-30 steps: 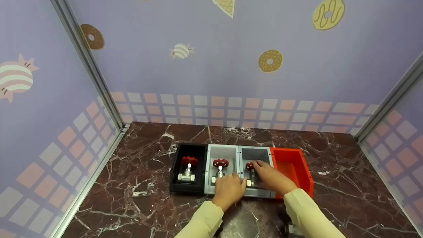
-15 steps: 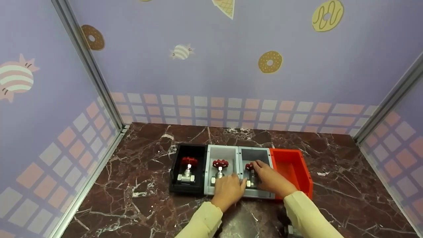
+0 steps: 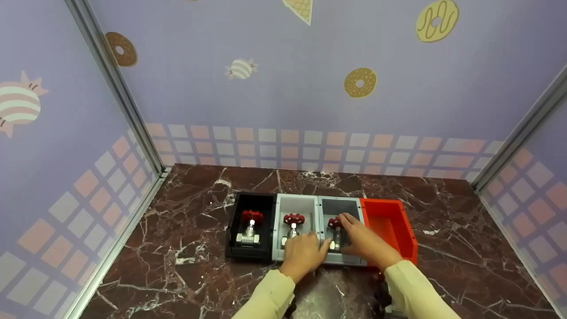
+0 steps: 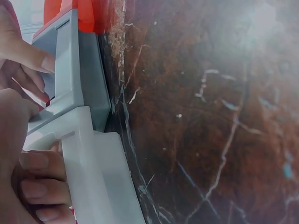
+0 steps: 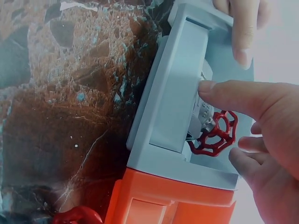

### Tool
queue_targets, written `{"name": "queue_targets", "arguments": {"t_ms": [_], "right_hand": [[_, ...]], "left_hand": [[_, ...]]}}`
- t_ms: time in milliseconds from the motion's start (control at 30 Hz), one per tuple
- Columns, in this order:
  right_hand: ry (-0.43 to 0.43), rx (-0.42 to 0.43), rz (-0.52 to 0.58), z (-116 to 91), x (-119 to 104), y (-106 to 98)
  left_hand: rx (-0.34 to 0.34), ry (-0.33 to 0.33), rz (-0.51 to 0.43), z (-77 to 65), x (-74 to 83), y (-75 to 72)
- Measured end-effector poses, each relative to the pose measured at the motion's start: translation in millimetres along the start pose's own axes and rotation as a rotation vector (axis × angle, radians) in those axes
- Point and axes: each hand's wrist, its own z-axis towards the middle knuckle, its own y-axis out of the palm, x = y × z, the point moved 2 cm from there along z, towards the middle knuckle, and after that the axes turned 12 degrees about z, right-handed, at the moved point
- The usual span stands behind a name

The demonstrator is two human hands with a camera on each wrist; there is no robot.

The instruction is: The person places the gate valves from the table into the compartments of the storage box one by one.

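Observation:
Three metal valves with red handwheels stand in joined bins: one valve (image 3: 249,230) in the black bin (image 3: 231,230), another valve (image 3: 293,223) in the white bin (image 3: 297,200), a third valve (image 5: 205,114) in the grey bin (image 5: 170,102). My right hand (image 3: 367,241) reaches into the grey bin and holds the third valve, thumb by its body and fingers by its handwheel (image 5: 215,135). Across the divider between white and grey bins lies my left hand (image 3: 304,252), curled fingers (image 4: 44,189) gripping the white bin, thumb toward the grey one. The hand partly hides the white bin's valve.
An orange-red bin (image 3: 405,230) closes the row on the right. A loose part with a red handwheel (image 5: 77,215) lies on the dark marbled table (image 3: 186,239), near the right sleeve. Patterned panels (image 3: 274,102) enclose the table at the back and sides.
Both hands stay at the bins in nearly the same places. The right fingers have shifted very slightly at the handwheel, and the head view has drifted a little.

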Motion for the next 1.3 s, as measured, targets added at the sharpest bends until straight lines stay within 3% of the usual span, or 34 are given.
{"name": "queue_targets", "arguments": {"t_ms": [133, 300, 567, 933, 1167, 1300], "right_hand": [[0.031, -0.001, -0.018, -6, -2, -3], [0.004, 0.029, -0.039, -12, -2, -6], [-0.02, 0.082, -0.022, -24, -1, -11], [-0.027, 0.101, 0.015, -43, 2, -20], [-0.026, 0.115, 0.023, -54, 6, -21], [-0.038, 0.135, 0.019, -61, 11, -22]], "left_hand": [[-0.027, -0.008, 0.007, 0.3, -2.9, -2.4], [-0.044, -0.015, 0.016, 0.9, -6.5, -7.1], [0.031, -0.003, 0.012, 1.9, -3.6, -15.0], [0.135, 0.043, -0.016, 0.8, 13.7, -23.9], [0.129, 0.096, -0.021, -1.9, 27.7, -23.2], [0.159, 0.114, -0.028, -3.3, 35.2, -22.0]]}}
